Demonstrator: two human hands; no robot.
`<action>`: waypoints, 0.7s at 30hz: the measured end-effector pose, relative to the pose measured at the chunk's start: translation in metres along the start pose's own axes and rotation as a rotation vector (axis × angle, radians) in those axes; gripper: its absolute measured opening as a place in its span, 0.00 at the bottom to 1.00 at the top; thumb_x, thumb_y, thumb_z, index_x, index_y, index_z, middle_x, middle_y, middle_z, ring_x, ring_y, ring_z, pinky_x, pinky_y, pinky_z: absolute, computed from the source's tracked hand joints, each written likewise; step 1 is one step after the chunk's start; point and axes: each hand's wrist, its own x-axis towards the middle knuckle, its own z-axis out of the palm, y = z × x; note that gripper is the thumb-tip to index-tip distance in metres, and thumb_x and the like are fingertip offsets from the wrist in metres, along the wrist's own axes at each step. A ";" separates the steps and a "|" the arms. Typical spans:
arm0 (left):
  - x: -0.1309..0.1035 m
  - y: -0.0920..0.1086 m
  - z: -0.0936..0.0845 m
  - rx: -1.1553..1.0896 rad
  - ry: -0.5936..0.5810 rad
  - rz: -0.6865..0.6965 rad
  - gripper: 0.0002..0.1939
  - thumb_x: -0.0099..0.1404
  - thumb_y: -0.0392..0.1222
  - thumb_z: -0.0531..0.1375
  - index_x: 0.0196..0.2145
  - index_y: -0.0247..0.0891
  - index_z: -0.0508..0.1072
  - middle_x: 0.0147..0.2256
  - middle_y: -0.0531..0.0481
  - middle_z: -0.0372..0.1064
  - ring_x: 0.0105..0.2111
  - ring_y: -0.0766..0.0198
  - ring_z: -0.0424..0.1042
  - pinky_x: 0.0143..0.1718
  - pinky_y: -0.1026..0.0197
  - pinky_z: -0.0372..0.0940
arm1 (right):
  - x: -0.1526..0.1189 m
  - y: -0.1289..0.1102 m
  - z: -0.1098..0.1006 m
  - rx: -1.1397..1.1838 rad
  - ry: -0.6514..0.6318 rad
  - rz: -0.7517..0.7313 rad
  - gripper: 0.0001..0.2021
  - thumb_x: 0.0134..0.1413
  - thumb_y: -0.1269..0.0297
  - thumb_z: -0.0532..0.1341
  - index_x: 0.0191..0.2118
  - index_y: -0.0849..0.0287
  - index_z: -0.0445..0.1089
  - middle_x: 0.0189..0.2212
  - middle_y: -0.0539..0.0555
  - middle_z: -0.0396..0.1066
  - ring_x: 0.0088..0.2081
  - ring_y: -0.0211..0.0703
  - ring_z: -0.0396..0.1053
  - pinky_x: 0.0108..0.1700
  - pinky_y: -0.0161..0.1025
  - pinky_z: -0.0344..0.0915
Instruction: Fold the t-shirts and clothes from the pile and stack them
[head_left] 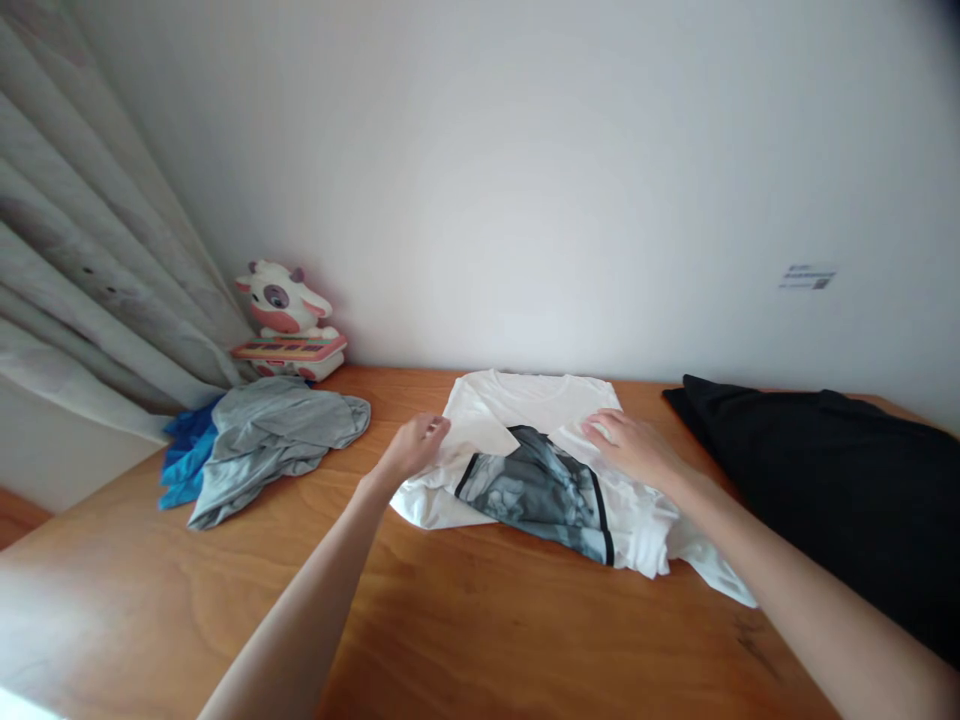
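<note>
A white T-shirt with a dark grey picture print lies on the wooden table in front of me. Its sleeves are folded inward over the print, and its lower part is bunched and crumpled, trailing off to the right. At the shirt's left edge is my left hand, fingers loosely bent with a gap at the thumb and no cloth visibly gripped. Over the right sleeve, my right hand has its fingers stretched out and apart. Whether either hand's fingertips touch the fabric is hard to see.
On the left lie a grey garment and a blue one, crumpled together. Behind them stands a cow-shaped toy keyboard by the curtain. A black cloth covers the table's right side. A white wall rises behind.
</note>
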 end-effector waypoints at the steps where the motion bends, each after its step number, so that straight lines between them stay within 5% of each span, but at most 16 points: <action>1: -0.014 -0.012 -0.007 0.001 0.026 -0.036 0.23 0.72 0.43 0.45 0.52 0.34 0.75 0.52 0.38 0.76 0.52 0.52 0.75 0.54 0.55 0.66 | -0.014 0.007 -0.004 0.021 0.028 -0.031 0.25 0.68 0.50 0.43 0.54 0.53 0.72 0.59 0.59 0.71 0.61 0.53 0.67 0.64 0.50 0.61; 6: -0.077 -0.059 -0.023 0.036 -0.001 0.045 0.24 0.58 0.33 0.56 0.51 0.37 0.78 0.55 0.39 0.73 0.57 0.49 0.70 0.61 0.52 0.61 | -0.103 0.086 0.000 0.283 0.118 0.026 0.19 0.53 0.54 0.56 0.46 0.54 0.75 0.49 0.62 0.78 0.50 0.58 0.76 0.56 0.52 0.70; 10: -0.090 -0.056 -0.015 0.041 0.016 0.112 0.23 0.60 0.43 0.61 0.53 0.40 0.77 0.58 0.39 0.70 0.59 0.44 0.68 0.62 0.48 0.60 | -0.161 0.123 0.007 0.415 0.033 0.145 0.22 0.43 0.49 0.68 0.46 0.50 0.78 0.48 0.67 0.77 0.49 0.59 0.77 0.52 0.47 0.72; 15: -0.081 -0.030 0.000 -0.125 0.127 0.156 0.14 0.55 0.36 0.60 0.39 0.40 0.80 0.49 0.40 0.75 0.51 0.47 0.71 0.59 0.49 0.62 | -0.174 0.084 0.003 0.497 0.066 0.151 0.24 0.35 0.43 0.72 0.38 0.53 0.79 0.37 0.63 0.79 0.39 0.57 0.77 0.43 0.45 0.73; 18: -0.077 -0.013 0.004 -0.631 0.185 0.072 0.08 0.53 0.40 0.63 0.33 0.39 0.78 0.43 0.44 0.77 0.49 0.47 0.71 0.58 0.50 0.62 | -0.165 0.059 -0.002 0.669 0.074 0.234 0.22 0.40 0.40 0.69 0.33 0.54 0.78 0.33 0.57 0.80 0.39 0.56 0.77 0.40 0.42 0.73; 21: -0.070 0.003 0.005 -1.050 0.207 -0.054 0.16 0.56 0.51 0.62 0.37 0.37 0.78 0.42 0.45 0.77 0.48 0.48 0.72 0.53 0.51 0.66 | -0.158 0.042 -0.004 1.089 0.122 0.462 0.18 0.44 0.47 0.69 0.36 0.54 0.77 0.38 0.57 0.81 0.43 0.53 0.77 0.39 0.38 0.74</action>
